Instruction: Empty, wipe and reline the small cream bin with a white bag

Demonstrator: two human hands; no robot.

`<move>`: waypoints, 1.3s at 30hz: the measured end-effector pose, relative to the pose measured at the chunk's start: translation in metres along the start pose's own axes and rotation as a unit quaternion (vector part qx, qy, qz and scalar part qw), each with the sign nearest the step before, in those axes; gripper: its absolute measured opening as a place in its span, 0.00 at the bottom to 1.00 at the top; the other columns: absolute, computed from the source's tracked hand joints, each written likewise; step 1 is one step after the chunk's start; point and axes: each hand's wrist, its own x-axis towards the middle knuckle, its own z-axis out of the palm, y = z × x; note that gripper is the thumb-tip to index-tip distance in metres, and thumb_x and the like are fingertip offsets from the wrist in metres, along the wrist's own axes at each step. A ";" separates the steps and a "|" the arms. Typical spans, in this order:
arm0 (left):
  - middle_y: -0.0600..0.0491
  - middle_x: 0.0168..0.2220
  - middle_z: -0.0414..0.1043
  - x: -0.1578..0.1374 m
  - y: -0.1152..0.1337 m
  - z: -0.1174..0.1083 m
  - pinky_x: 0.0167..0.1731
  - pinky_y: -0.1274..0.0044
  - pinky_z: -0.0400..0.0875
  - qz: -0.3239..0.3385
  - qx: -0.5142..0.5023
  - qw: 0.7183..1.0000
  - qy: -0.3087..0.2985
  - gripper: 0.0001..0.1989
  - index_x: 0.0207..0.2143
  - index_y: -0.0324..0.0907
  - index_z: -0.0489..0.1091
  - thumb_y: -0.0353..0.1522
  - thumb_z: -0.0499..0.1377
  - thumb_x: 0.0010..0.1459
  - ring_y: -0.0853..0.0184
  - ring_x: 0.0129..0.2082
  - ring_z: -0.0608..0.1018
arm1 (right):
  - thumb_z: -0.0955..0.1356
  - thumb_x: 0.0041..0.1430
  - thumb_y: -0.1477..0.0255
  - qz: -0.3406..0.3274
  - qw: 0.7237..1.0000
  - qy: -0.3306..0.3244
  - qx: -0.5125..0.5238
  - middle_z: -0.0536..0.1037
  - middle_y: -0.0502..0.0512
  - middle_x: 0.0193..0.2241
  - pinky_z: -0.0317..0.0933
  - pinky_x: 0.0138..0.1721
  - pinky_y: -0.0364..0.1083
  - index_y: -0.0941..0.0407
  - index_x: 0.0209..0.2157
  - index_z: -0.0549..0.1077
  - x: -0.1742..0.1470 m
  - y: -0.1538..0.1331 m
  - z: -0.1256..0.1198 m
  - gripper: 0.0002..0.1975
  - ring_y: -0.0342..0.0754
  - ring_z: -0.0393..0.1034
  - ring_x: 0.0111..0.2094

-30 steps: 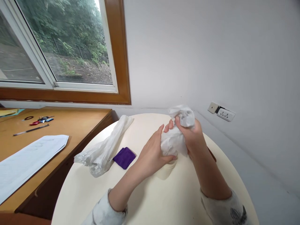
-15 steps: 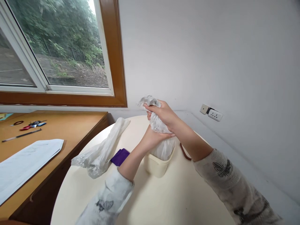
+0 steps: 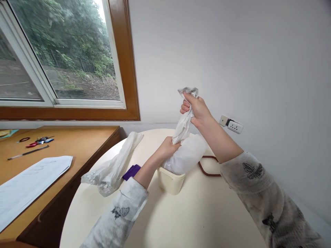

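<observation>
A white plastic bag (image 3: 186,153) bulges, puffed out, above a cream bin (image 3: 171,182) on the round table. Its gathered neck runs up in a twisted strand between my hands. Lower down, my left hand (image 3: 167,148) is closed around the neck just over the bulge. My right hand (image 3: 197,107) grips the top end in a fist, with a crumpled tip sticking out above the thumb. The bag hides the inside of the bin. Right of the bin, a brown ring-shaped frame (image 3: 210,175) lies on the table, partly behind my right forearm.
Another crumpled clear-white plastic bag (image 3: 113,168) and a folded purple cloth (image 3: 131,172) lie on the left of the round table (image 3: 181,220). A wooden desk (image 3: 85,137) beside it holds papers (image 3: 33,182), a pen (image 3: 28,152) and keys (image 3: 41,140). Wall sockets (image 3: 235,126) are at right.
My right hand has risen to the right, drawing the bag's neck out long. My left hand has slid down to the neck's base. The bag now bulges higher out of the bin.
</observation>
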 end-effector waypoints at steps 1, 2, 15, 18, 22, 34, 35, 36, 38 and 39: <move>0.55 0.23 0.69 -0.001 0.002 0.000 0.23 0.82 0.60 0.002 -0.006 1.000 -0.001 0.07 0.27 0.36 0.71 0.32 0.60 0.45 0.71 0.24 0.68 | 0.71 0.48 0.69 -0.003 1.000 0.013 0.004 0.51 0.37 0.11 0.46 0.15 0.37 0.54 0.21 0.55 0.002 -0.001 -0.003 0.18 0.34 0.46 0.13; 0.56 0.23 0.68 -0.001 0.004 0.001 0.23 0.82 0.60 0.004 -0.014 1.000 -0.001 0.07 0.26 0.36 0.71 0.31 0.60 0.44 0.72 0.23 0.68 | 0.71 0.48 0.68 -0.006 1.000 0.023 0.008 0.50 0.37 0.11 0.46 0.15 0.37 0.54 0.20 0.54 0.003 -0.003 -0.006 0.19 0.34 0.45 0.13; 0.60 0.16 0.64 0.015 0.012 -0.008 0.21 0.82 0.57 0.077 -0.154 0.980 0.096 0.07 0.22 0.38 0.68 0.26 0.54 0.35 0.74 0.17 0.65 | 0.67 0.53 0.71 -0.061 0.997 0.014 0.039 0.49 0.39 0.12 0.47 0.15 0.37 0.55 0.20 0.54 0.003 -0.021 0.002 0.16 0.34 0.46 0.13; 0.61 0.17 0.64 0.017 0.023 -0.017 0.21 0.83 0.57 0.111 -0.156 0.974 0.119 0.08 0.24 0.38 0.68 0.26 0.54 0.35 0.75 0.17 0.64 | 0.68 0.53 0.70 -0.068 0.997 0.021 0.036 0.49 0.39 0.13 0.47 0.15 0.38 0.55 0.21 0.55 0.000 -0.025 0.003 0.16 0.34 0.47 0.13; 0.60 0.19 0.64 0.015 0.044 -0.036 0.20 0.83 0.58 0.163 -0.104 0.971 0.138 0.08 0.25 0.39 0.69 0.25 0.55 0.37 0.74 0.19 0.65 | 0.67 0.54 0.67 -0.074 0.997 0.025 0.027 0.49 0.40 0.14 0.49 0.16 0.38 0.54 0.22 0.56 -0.004 -0.028 0.001 0.16 0.34 0.49 0.14; 0.53 0.36 0.71 -0.081 0.079 -0.070 0.28 0.82 0.65 -0.027 0.094 0.990 -0.100 0.18 0.42 0.39 0.70 0.32 0.60 0.45 0.66 0.32 0.72 | 0.67 0.53 0.69 0.079 0.993 -0.071 0.054 0.50 0.40 0.13 0.44 0.17 0.37 0.55 0.24 0.60 -0.073 -0.011 -0.011 0.11 0.34 0.44 0.14; 0.53 0.36 0.71 -0.090 0.073 -0.066 0.29 0.82 0.65 -0.025 0.137 0.982 -0.130 0.16 0.41 0.39 0.70 0.32 0.60 0.46 0.66 0.33 0.72 | 0.68 0.52 0.69 0.117 0.987 -0.092 0.064 0.49 0.39 0.13 0.43 0.17 0.37 0.55 0.24 0.60 -0.085 -0.004 -0.018 0.11 0.34 0.42 0.14; 0.53 0.36 0.71 -0.098 0.064 -0.061 0.30 0.82 0.65 -0.035 0.177 0.966 -0.187 0.16 0.40 0.40 0.70 0.32 0.61 0.46 0.66 0.34 0.72 | 0.69 0.50 0.68 0.174 0.975 -0.121 0.066 0.48 0.39 0.12 0.41 0.16 0.37 0.55 0.23 0.60 -0.096 0.005 -0.025 0.12 0.34 0.40 0.13; 0.55 0.33 0.70 -0.109 0.042 -0.049 0.27 0.82 0.64 -0.059 0.216 0.933 -0.280 0.13 0.40 0.41 0.70 0.31 0.58 0.49 0.68 0.30 0.71 | 0.70 0.49 0.67 0.263 0.949 -0.157 0.070 0.49 0.38 0.11 0.37 0.15 0.38 0.55 0.24 0.61 -0.118 0.025 -0.042 0.12 0.34 0.38 0.12; 0.55 0.30 0.70 -0.113 0.029 -0.042 0.26 0.82 0.63 -0.073 0.222 0.918 -0.320 0.10 0.37 0.41 0.70 0.31 0.57 0.50 0.69 0.28 0.70 | 0.70 0.49 0.66 0.295 0.939 -0.167 0.065 0.49 0.38 0.10 0.36 0.15 0.38 0.55 0.24 0.62 -0.129 0.035 -0.052 0.13 0.34 0.38 0.12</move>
